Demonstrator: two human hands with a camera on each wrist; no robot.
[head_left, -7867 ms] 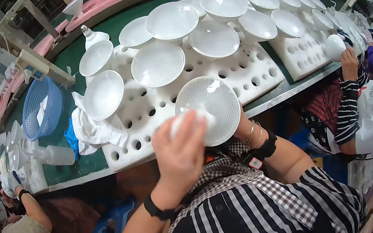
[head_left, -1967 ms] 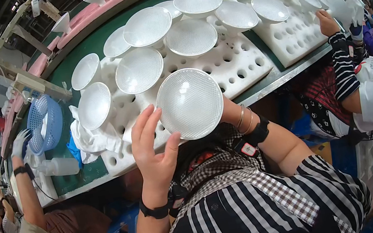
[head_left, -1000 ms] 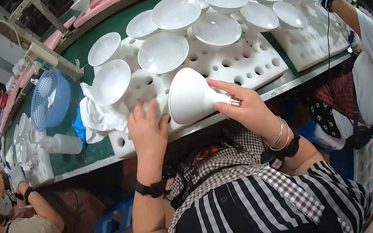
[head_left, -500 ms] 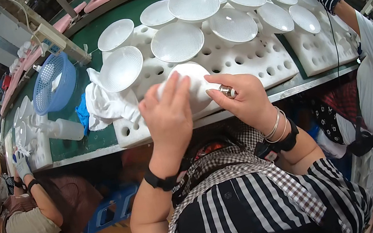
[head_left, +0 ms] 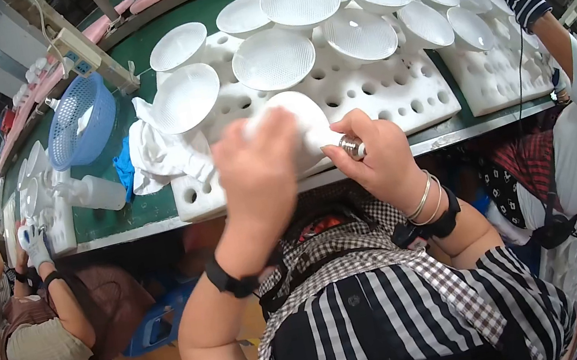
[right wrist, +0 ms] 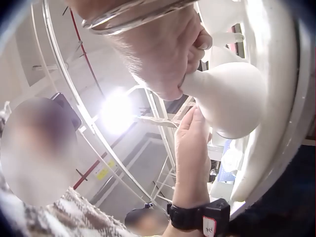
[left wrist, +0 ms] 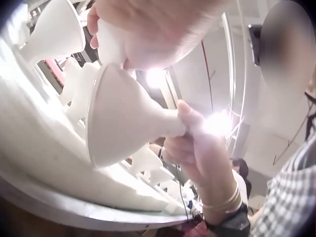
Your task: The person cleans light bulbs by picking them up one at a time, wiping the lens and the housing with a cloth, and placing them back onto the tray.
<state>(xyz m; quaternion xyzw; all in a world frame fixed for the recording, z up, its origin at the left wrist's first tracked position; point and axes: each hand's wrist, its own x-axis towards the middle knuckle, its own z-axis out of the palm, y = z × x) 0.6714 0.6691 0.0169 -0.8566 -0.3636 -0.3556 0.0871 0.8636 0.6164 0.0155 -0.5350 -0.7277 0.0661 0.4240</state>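
Observation:
In the head view my right hand [head_left: 380, 157] grips a white reflector lamp [head_left: 304, 112] by its neck, beside the metal screw base. My left hand [head_left: 257, 177], blurred, lies over the lamp's left side. From the left wrist view, the left hand [left wrist: 158, 29] holds a small white thing [left wrist: 111, 42], seemingly a cloth, against the back of the lamp [left wrist: 123, 118]; the right hand [left wrist: 197, 153] encloses the narrow end. The right wrist view has the right hand [right wrist: 163, 59] on the neck of the lamp [right wrist: 234, 101], left hand [right wrist: 192, 153] beyond.
Several lamps [head_left: 274, 59] stand lens up in a holed white foam block [head_left: 428, 103] just beyond the hands. Left of it are a crumpled white cloth [head_left: 162, 155], a bottle [head_left: 96, 193] and a blue basket [head_left: 81, 119]. Other people sit at both sides.
The lamp has turned from lens towards the head camera to its white back. My left hand, spread beside it a second ago, has moved onto it; the right keeps its hold at the neck.

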